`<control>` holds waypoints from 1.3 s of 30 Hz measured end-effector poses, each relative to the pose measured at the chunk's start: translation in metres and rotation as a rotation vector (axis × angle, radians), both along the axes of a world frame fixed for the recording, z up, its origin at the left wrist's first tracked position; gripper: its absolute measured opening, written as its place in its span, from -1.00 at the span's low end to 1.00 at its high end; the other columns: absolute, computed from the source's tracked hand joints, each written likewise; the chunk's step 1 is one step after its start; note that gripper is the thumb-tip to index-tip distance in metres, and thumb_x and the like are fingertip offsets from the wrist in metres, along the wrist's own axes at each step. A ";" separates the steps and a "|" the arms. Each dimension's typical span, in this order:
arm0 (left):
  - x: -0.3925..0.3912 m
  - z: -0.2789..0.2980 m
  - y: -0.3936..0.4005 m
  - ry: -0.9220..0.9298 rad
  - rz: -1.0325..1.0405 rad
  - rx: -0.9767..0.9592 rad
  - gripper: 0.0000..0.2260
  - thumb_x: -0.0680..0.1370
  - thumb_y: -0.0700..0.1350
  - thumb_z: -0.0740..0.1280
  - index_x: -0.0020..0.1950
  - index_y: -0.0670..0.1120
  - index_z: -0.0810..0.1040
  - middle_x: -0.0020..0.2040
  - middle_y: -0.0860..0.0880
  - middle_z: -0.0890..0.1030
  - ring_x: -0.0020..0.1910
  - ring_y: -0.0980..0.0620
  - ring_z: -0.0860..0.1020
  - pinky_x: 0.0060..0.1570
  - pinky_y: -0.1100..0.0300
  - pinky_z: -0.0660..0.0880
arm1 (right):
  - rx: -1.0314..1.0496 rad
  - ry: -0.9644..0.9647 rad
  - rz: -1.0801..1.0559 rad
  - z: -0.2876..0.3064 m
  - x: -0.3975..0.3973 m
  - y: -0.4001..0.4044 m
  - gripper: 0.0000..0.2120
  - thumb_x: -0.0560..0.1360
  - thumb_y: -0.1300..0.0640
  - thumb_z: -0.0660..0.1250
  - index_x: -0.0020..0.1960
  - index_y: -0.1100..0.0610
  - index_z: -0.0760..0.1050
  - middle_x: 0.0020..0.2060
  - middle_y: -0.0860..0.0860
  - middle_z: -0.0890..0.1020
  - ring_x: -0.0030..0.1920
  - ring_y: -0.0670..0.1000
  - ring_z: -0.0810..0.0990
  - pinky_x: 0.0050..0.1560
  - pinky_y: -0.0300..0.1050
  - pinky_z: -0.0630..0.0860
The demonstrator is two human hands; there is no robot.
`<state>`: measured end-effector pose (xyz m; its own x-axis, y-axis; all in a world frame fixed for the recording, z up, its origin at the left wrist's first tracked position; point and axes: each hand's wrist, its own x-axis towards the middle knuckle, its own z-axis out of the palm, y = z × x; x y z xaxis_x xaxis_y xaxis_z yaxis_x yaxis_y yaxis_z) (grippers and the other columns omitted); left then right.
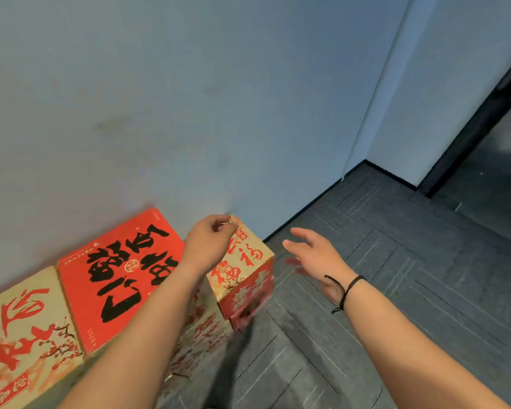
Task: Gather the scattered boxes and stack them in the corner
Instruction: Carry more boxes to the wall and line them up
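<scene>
Beige box (21, 335): far left along the wall (160, 98), top face showing red brush characters and plum blossoms, cut off by the picture's edge
Red box (121, 278): just right of the beige one and touching it, against the wall, its top printed with big black calligraphy
Left hand (210, 246): reaches over the stack, fingers curled inward above the far corner of the small box; whether its grip pinches that corner I cannot tell (the fingertips are hidden behind the knuckles)
Small beige-and-red box (248, 270): sits highest, atop another blossom-patterned box (201, 332), near the wall
Right hand (316, 258): hovers just right of the small box, apart from it, fingers straight and spread, grip released, a black cord bracelet (344, 290) on the wrist
Floor (396, 290): dark grey carpet tiles, running to a black skirting and a dark doorway (490, 149) at far right
</scene>
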<state>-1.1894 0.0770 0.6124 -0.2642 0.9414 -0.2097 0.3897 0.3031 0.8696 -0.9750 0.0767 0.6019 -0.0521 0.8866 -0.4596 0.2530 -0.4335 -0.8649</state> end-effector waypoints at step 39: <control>1.186 0.045 -0.401 -0.370 -1.733 -0.226 -0.90 0.65 -0.10 0.37 0.10 -0.05 0.66 0.01 0.01 0.69 -0.11 0.07 0.64 -0.05 0.17 0.58 | 0.231 -0.101 -1.973 0.069 0.899 -0.599 -0.69 0.58 0.11 0.44 0.31 0.01 0.54 -0.05 0.10 0.61 -0.07 0.05 0.72 0.03 0.03 0.60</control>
